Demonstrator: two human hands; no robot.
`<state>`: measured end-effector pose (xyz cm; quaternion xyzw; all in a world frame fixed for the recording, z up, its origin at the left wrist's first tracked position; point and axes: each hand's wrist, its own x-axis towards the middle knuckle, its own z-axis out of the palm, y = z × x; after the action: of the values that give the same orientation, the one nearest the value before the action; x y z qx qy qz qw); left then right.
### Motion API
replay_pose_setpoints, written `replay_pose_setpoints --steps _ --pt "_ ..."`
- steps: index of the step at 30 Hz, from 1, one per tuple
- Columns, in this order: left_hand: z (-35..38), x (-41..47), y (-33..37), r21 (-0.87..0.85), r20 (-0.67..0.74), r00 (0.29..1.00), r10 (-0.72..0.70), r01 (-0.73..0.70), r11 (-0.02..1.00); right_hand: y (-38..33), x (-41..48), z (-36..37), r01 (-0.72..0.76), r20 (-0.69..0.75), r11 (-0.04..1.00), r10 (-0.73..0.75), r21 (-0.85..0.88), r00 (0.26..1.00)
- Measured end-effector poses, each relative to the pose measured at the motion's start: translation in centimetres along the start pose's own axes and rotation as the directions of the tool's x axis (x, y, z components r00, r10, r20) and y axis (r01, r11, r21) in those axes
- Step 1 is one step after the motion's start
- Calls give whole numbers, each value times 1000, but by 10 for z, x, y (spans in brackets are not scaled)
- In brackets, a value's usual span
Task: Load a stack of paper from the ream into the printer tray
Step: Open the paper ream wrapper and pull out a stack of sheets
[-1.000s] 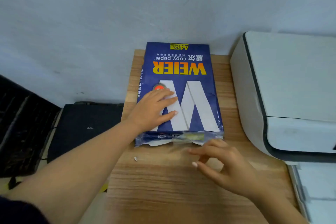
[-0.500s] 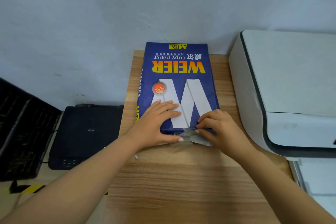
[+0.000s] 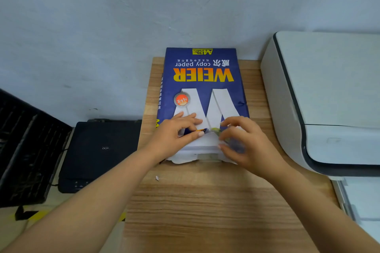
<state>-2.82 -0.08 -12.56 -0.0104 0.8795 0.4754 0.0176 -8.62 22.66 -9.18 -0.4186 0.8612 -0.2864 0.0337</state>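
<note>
A blue "WEIER" paper ream (image 3: 202, 80) lies flat on the wooden table (image 3: 216, 201), its far end against the wall. Its near end is torn open, and white sheets (image 3: 203, 146) show there. My left hand (image 3: 176, 131) presses on the near left of the ream, thumb on the rolled-back wrapper edge. My right hand (image 3: 238, 139) pinches the wrapper flap at the near right and pulls it back. The white printer (image 3: 329, 96) stands to the right of the ream. A pale tray part (image 3: 362, 197) shows below it at the frame's right edge.
A black flat device (image 3: 102, 154) sits lower, left of the table, with a dark grid-like object (image 3: 22, 150) further left. A small white scrap (image 3: 157, 178) lies on the table near my left forearm. The wall runs right behind the ream.
My right hand moved from the table up to the ream's near end and took hold of the wrapper. My left hand slid nearer. The wrapper is now peeled back, baring white sheets.
</note>
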Motion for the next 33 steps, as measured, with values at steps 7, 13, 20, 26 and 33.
replay_pose_setpoints --steps 7,13,20,26,33 --pt "2 1 -2 2 -11 1000 -2 2 1000 7 8 10 111 106 963 -88 -245 990" --pt "2 1 -5 -3 -9 1000 2 -2 1000 14 12 7 125 161 969 -91 -215 983" --pt "2 1 -6 -36 -16 1000 13 -14 999 9 15 5 211 135 935 -178 -285 975" --pt "-2 -2 3 -4 35 999 32 -32 999 2 12 8 210 132 932 -178 -294 975" --pt "0 -30 23 205 75 978 196 -208 956 -20 -6 -2 203 119 951 -180 -232 977"
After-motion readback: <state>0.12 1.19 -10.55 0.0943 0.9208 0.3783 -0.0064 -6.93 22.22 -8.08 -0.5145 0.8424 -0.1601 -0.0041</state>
